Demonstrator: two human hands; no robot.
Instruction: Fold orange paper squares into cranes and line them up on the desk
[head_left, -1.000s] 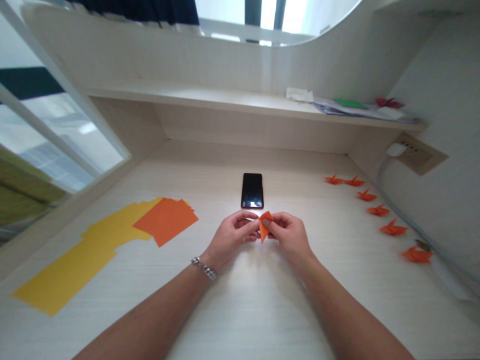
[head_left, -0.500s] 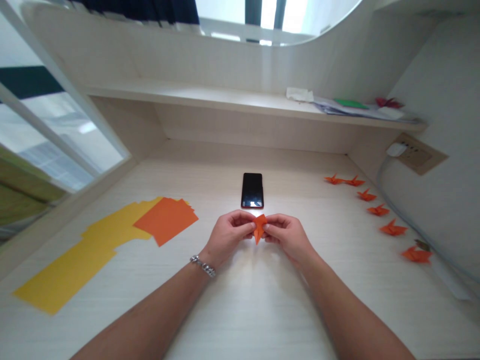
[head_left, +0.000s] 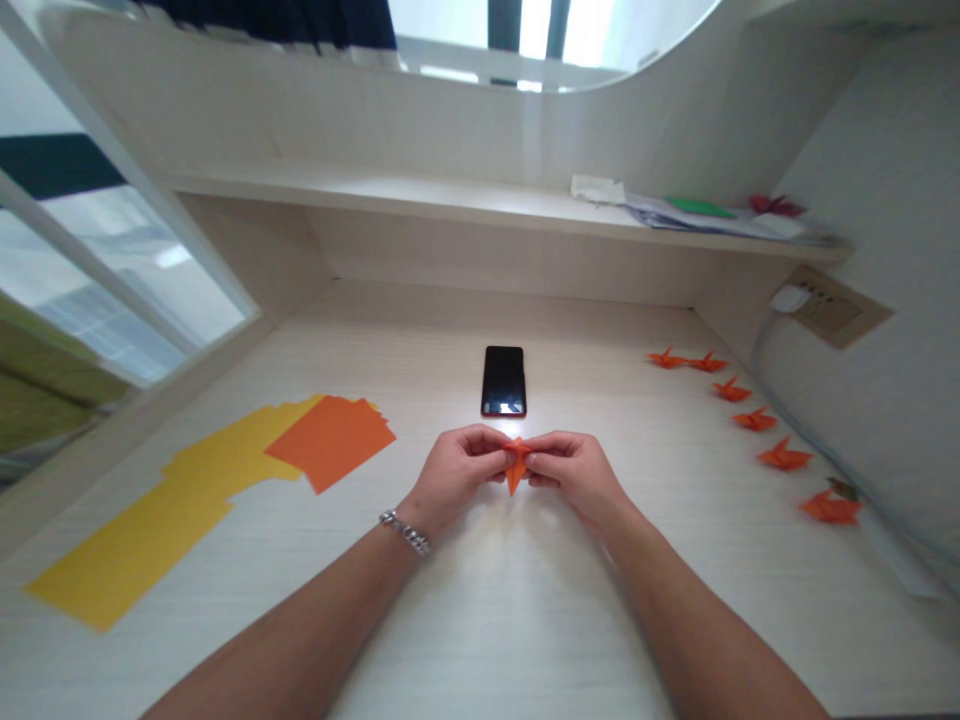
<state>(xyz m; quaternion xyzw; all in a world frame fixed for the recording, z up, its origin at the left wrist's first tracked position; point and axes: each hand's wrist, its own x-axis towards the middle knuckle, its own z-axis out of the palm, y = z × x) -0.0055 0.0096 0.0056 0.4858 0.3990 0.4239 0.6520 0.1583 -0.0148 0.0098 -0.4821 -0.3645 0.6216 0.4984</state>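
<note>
A pale wood-grain desk is filling the middle and lower frame, with a shelf of similar finish running across above it and a curved-edge reflective panel showing at top centre. Papers are lying at the shelf's right end. At right, a white plug is sitting in a wall socket, its grey cable trailing toward the lower right. Six folded orange figures are standing in a line along the right side; yellow sheets are lying at left, orange sheets partly overlapping them. A dark phone is lying flat mid-frame, just beyond the hands. Both forearms are reaching in from the bottom edge and converging, the left wrist bearing a metal chain bracelet. The left hand and right hand are facing each other, fingers curled; each is holding, in a narrow pinch, one side of a folded orange piece, which is pointing its tip toward the bottom edge near frame centre
</note>
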